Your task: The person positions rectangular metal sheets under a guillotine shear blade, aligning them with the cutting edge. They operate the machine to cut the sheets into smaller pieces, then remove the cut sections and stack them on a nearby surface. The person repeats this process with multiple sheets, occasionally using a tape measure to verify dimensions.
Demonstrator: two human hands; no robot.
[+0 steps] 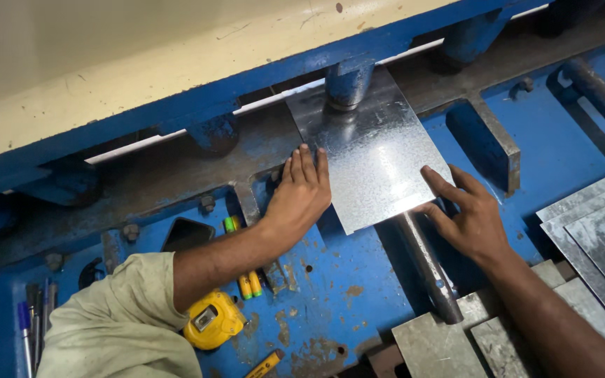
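A shiny galvanized metal sheet [376, 150] lies on the blue bed of a shearing machine [330, 294], its far edge pushed under a blue hold-down cylinder [348, 82]. My left hand [301, 192] lies flat with its fingertips pressed on the sheet's left edge. My right hand [465, 213] rests with spread fingers against the sheet's near right corner. Neither hand grips anything; both press on the sheet.
A yellow tape measure [211, 320] and yellow-green markers [245, 276] lie near my left forearm, with a dark phone [187, 234] beside them. Pens [33, 329] sit at the far left. Cut metal sheets [596, 231] are stacked at right, more pieces [435, 346] at the bottom.
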